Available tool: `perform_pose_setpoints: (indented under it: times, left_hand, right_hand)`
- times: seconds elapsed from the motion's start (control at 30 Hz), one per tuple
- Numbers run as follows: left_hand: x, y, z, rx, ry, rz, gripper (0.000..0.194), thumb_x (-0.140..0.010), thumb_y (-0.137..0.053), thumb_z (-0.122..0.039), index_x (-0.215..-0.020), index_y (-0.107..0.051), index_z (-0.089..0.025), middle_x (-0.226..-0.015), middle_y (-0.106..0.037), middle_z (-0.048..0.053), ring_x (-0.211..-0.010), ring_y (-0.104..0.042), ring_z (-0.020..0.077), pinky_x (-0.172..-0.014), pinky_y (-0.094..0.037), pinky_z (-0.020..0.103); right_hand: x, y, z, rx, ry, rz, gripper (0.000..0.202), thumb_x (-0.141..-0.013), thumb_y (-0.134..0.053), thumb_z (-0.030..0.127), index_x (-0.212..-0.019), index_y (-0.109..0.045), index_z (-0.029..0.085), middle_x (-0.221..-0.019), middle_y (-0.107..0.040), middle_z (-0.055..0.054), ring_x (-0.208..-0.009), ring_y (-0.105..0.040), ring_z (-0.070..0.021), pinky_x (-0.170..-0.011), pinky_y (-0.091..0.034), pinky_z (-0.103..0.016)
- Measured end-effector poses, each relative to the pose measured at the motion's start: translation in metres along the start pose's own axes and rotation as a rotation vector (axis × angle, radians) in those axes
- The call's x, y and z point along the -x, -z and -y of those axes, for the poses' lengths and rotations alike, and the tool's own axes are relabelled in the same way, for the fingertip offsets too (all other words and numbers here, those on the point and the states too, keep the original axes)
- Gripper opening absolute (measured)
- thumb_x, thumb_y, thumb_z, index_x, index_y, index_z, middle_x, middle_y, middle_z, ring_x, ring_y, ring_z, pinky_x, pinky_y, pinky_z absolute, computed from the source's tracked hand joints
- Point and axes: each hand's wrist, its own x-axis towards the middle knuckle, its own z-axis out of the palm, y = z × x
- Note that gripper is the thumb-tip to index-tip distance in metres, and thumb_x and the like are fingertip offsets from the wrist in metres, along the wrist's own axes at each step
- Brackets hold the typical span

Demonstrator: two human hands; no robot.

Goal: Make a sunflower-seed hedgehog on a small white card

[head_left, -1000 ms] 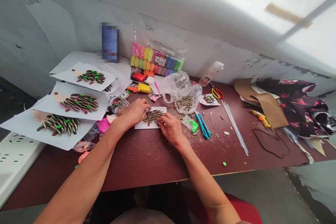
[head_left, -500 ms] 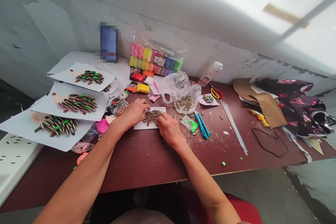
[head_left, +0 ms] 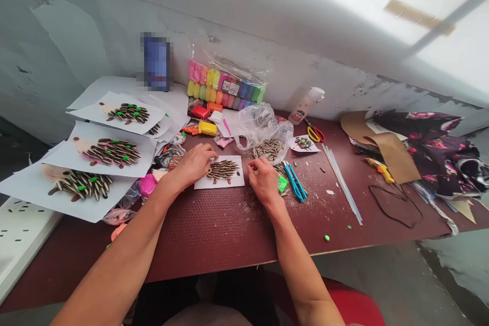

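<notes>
A small white card lies on the table, bearing a hedgehog picture with a back of striped sunflower seeds and brown feet. My left hand holds the card down at its left side; its bent fingers cover the hedgehog's head. Just off the card's right edge, my right hand hovers with fingers curled and thumb close to the fingertips. Anything between them is too small to make out. Beyond it sits a clear plastic bag with a pile of sunflower seeds at its mouth.
Beside my right hand lie green clay and a blue utility knife. Farther right are scissors, glue sticks and a yellow glue gun. Hedgehog sheets stack at left. Coloured clay packs and a bottle stand behind.
My right hand has moved off the card to the right, uncovering the hedgehog's rear and a second brown foot. My left hand stays at the card's left side.
</notes>
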Motion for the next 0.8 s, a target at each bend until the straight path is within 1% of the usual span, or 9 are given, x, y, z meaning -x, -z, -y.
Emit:
perform_pose_setpoints:
  times: [0.13,0.2,0.33,0.5,0.67,0.8]
  left_hand:
    - [0.0,-0.003,0.005,-0.038,0.039,-0.068,0.034,-0.091,-0.047,-0.011,-0.103,-0.078,-0.02,-0.103,-0.069,0.011,-0.1,-0.06,0.0255,-0.09,-0.051,0.039]
    - [0.0,-0.004,0.008,-0.068,0.061,-0.088,0.031,-0.092,-0.049,-0.013,-0.1,-0.078,-0.02,-0.099,-0.069,0.011,-0.096,-0.06,0.026,-0.088,-0.051,0.04]
    - [0.0,-0.004,0.012,-0.094,0.086,-0.058,0.023,-0.091,-0.054,-0.018,-0.096,-0.076,-0.02,-0.098,-0.068,0.01,-0.094,-0.06,0.027,-0.086,-0.05,0.04]
    - [0.0,-0.005,0.013,-0.102,0.099,-0.055,0.017,-0.089,-0.056,-0.02,-0.093,-0.073,-0.019,-0.098,-0.068,0.011,-0.095,-0.06,0.0287,-0.088,-0.05,0.043]
    - [0.0,-0.008,0.017,-0.119,0.117,-0.08,0.015,-0.089,-0.055,-0.02,-0.087,-0.07,-0.021,-0.094,-0.068,0.01,-0.091,-0.06,0.0271,-0.085,-0.05,0.042]
    - [-0.001,-0.008,0.018,-0.117,0.134,-0.086,0.017,-0.089,-0.054,-0.017,-0.084,-0.069,-0.022,-0.092,-0.068,0.009,-0.091,-0.06,0.0263,-0.081,-0.05,0.04]
  right_hand:
    - [-0.003,0.006,-0.02,0.081,-0.156,0.002,0.018,-0.096,-0.057,0.021,-0.089,-0.074,0.021,-0.094,-0.069,-0.007,-0.08,-0.061,-0.0189,-0.069,-0.04,-0.028]
    - [-0.004,0.009,-0.029,0.101,-0.187,-0.014,0.019,-0.096,-0.057,0.02,-0.089,-0.074,0.021,-0.095,-0.071,-0.008,-0.082,-0.062,-0.0193,-0.07,-0.04,-0.028]
    - [-0.004,0.013,-0.038,0.128,-0.22,-0.033,0.019,-0.094,-0.058,0.021,-0.088,-0.076,0.021,-0.092,-0.072,-0.007,-0.083,-0.063,-0.0192,-0.07,-0.041,-0.027]
    - [-0.004,0.015,-0.039,0.107,-0.254,0.011,0.016,-0.091,-0.062,0.02,-0.086,-0.077,0.021,-0.091,-0.075,-0.007,-0.082,-0.066,-0.0193,-0.071,-0.043,-0.027]
    - [-0.004,0.016,-0.036,0.067,-0.274,0.017,0.012,-0.089,-0.065,0.023,-0.085,-0.077,0.021,-0.091,-0.075,-0.007,-0.082,-0.067,-0.0195,-0.072,-0.045,-0.028]
    - [-0.003,0.014,-0.031,0.026,-0.214,0.083,0.01,-0.088,-0.068,0.026,-0.084,-0.077,0.022,-0.092,-0.076,-0.005,-0.083,-0.067,-0.0186,-0.072,-0.045,-0.027]
